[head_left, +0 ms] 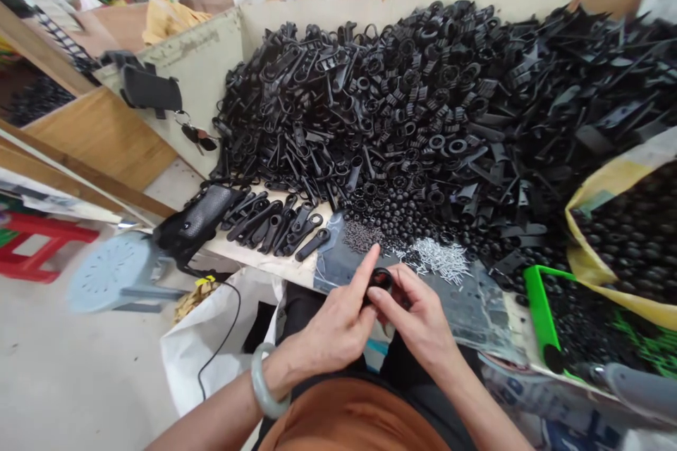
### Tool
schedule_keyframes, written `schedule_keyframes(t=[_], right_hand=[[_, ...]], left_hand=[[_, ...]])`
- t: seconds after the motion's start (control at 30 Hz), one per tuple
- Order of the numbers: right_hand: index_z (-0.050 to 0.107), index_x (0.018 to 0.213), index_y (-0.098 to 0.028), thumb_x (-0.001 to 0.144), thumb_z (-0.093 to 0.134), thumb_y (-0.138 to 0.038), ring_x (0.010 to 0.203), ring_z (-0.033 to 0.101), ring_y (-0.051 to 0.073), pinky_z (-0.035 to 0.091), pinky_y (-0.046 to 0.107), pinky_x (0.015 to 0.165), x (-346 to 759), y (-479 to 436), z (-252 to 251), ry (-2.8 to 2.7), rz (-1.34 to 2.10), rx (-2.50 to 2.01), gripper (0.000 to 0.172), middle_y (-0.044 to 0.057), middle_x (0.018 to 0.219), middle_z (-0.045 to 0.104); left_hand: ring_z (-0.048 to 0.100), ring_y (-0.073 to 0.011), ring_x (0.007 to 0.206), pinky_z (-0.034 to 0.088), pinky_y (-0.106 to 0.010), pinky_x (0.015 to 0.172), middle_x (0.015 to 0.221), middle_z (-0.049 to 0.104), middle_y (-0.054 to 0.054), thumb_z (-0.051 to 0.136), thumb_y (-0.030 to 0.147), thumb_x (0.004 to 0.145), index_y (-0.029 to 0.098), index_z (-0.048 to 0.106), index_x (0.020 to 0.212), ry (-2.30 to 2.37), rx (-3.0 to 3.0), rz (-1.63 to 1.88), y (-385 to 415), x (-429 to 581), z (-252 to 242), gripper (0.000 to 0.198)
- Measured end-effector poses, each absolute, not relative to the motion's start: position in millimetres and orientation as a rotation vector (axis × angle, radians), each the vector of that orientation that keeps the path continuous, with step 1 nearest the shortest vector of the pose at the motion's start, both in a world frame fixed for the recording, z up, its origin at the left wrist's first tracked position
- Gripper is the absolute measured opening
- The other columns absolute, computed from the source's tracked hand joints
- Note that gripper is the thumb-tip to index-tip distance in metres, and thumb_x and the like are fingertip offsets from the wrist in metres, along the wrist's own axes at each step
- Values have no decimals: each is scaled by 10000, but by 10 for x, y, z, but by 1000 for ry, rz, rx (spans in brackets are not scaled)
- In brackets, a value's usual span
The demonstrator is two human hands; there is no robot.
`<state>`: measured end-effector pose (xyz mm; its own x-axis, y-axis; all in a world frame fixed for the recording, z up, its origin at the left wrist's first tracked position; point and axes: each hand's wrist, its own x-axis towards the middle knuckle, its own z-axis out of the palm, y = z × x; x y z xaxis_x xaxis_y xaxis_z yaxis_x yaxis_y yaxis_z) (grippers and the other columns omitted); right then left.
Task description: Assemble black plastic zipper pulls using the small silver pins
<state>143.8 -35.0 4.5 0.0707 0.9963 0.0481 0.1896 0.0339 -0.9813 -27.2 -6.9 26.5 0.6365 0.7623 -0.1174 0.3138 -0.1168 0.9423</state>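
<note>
Your right hand (420,317) is clamped on a small black plastic ring (380,280), pinching it between thumb and forefinger, so the ring sits at the top of that hand's fingers. Your left hand (328,330) is right beside it, its forefinger stretched up and ending just above the ring; you can't tell whether that fingertip touches it. The ring is round and shows no clear long axis, and its open face tilts up and away from you. A pale jade bangle (269,382) circles your left wrist.

Just beyond your hands, a dark plastic sheet (343,261) lies on the surface (264,257). On it, past your left forefinger, sits a small heap of dark screws (362,236), and past your right hand lies a scatter of silver pins (438,258). Farther left of your hands, black plastic strap parts (269,225) lie side by side. Ahead of your hands, black beads (386,215) crowd the foot of a huge heap of black plastic parts (423,106). To the right of your right hand are a green tray (539,317) and a yellow sack (627,239), both holding black beads.
</note>
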Motion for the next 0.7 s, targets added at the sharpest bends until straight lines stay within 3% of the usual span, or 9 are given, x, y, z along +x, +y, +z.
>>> schedule_keyframes(t=[0.07, 0.13, 0.2, 0.27, 0.3, 0.37, 0.5, 0.7], right_hand=[[694, 822, -203, 909, 697, -320, 605, 502, 123, 408, 242, 530, 1437, -350, 71, -1331, 875, -1349, 146, 4, 796, 612], [718, 858, -212, 900, 714, -296, 654, 558, 134, 431, 239, 547, 1472, -351, 98, -1343, 769, -1340, 94, 26, 876, 666], [737, 898, -225, 902, 727, -293, 726, 624, 157, 477, 242, 594, 1518, -358, 106, -1324, 748, -1327, 69, 43, 935, 709], [748, 939, -235, 913, 727, -313, 770, 665, 175, 522, 251, 645, 1550, -365, 85, -1246, 813, -1302, 85, 47, 941, 739], [749, 949, -236, 913, 732, -331, 765, 671, 176, 537, 253, 654, 1556, -369, 66, -1188, 855, -1289, 103, 45, 924, 747], [747, 934, -229, 893, 759, -372, 713, 656, 165, 542, 242, 628, 1550, -378, 26, -1070, 923, -1278, 150, 35, 861, 742], [729, 874, -206, 858, 789, -441, 648, 597, 143, 524, 222, 578, 1497, -391, -8, -928, 963, -1309, 243, 17, 757, 688], [730, 838, -193, 784, 850, -510, 591, 516, 100, 468, 195, 528, 1454, -354, 5, -788, 1157, -1263, 343, -2, 731, 638]], left_hand=[[699, -192, 1044, 526, -369, 1011, 1213, 733, -81, 485, 189, 1008, 243, -59, 1672, 861, 1580, 576, -42, -245, 225, 860], [705, -190, 1059, 527, -372, 1018, 1188, 750, -68, 559, 237, 1006, 250, -55, 1668, 835, 1498, 669, 3, -224, 229, 904], [699, -205, 1106, 521, -371, 1035, 1201, 749, -73, 630, 281, 985, 251, 263, 1629, 845, 1530, 737, 46, -208, 267, 742], [658, -233, 1209, 498, -369, 1072, 1260, 721, -89, 673, 312, 962, 226, 612, 1368, 886, 1650, 806, 71, -189, 314, 419], [637, -241, 1244, 489, -365, 1082, 1282, 708, -94, 672, 324, 963, 214, 686, 1238, 903, 1710, 827, 74, -175, 331, 296], [648, -235, 1221, 500, -348, 1054, 1261, 718, -94, 637, 334, 987, 201, 718, 1150, 920, 1775, 814, 59, -141, 344, 226], [720, -216, 1008, 545, -337, 925, 1132, 778, -87, 532, 310, 1038, 185, 701, 1249, 965, 1813, 705, 2, -80, 282, 298], [718, -223, 988, 549, -332, 923, 1121, 787, -79, 557, 354, 1025, 215, 696, 1343, 933, 1737, 745, -14, -86, 147, 373]])
